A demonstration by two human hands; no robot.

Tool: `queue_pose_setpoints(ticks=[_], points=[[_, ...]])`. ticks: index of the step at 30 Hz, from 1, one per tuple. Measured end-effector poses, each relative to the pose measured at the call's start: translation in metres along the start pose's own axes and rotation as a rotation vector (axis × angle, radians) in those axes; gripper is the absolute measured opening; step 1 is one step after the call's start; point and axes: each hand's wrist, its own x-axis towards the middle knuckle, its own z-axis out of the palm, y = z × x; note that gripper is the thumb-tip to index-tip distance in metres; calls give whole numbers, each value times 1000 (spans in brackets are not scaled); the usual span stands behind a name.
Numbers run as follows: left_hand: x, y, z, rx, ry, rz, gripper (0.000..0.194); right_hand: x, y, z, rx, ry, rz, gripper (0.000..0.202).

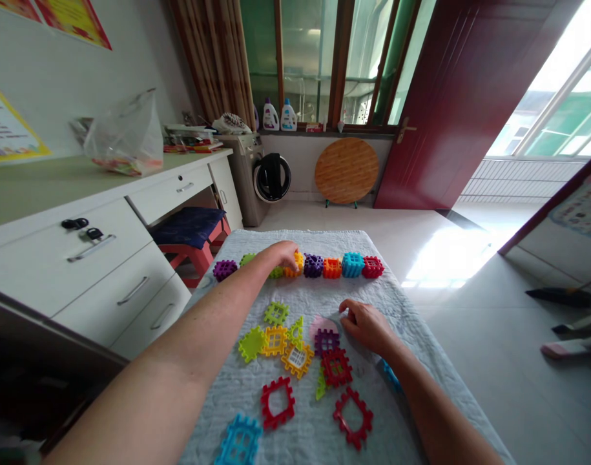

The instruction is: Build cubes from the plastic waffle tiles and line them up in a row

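A row of plastic block cubes runs across the far part of the cloth-covered table. My left hand (pixel 286 254) reaches over to the yellow-orange cube (pixel 294 266), its fingers closed on that cube. To its right stand a dark purple cube (pixel 313 265), an orange cube (pixel 332 268), a blue cube (pixel 352 265) and a red cube (pixel 373 267). A purple cube (pixel 225 270) marks the left end. My right hand (pixel 365 324) rests on the cloth with curled fingers, near a flat purple piece (pixel 327 341); whether it holds anything is hidden.
Flat pieces lie nearer me: green (pixel 276 314), yellow (pixel 298 359), red (pixel 278 403) and blue (pixel 239 440). The table's cloth (pixel 402 420) reaches its edges. A white desk (pixel 130 265) and a stool (pixel 188 227) stand left; a red door (pixel 450 103) is behind.
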Motion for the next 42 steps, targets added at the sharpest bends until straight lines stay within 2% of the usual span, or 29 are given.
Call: queue_pose_setpoints(ticks=[3,8,17,19,23,26,31,33,38,42], points=[[0,-1,2,2,5,-7,40,0,1,1,-2,9,-5,22],[-2,-2,6,20,34,-20,61,1,1,0,-8,15,-7,22],[-4,1,6,49,36,-60,50,0,0,0,-7,11,0,21],[-5,1,6,57,54,-71,58,-1,-1,-1,-5,8,0,21],[-17,1,6,82,168,-82,88,0,-1,-1,-11,3,2,21],[-35,2,7,91,265,-67,96,0,0,0,-14,8,-6,21],[-80,5,23,48,536,39,86,0,-1,-3,-7,-26,-25,21],[-102,6,33,14,604,80,80,-1,-2,-5,-5,-46,-36,21],[-152,6,54,-105,656,131,52,-1,-2,-7,5,-59,-70,23],[-176,4,63,-268,652,84,25,-1,-1,-6,5,-68,-71,23]])
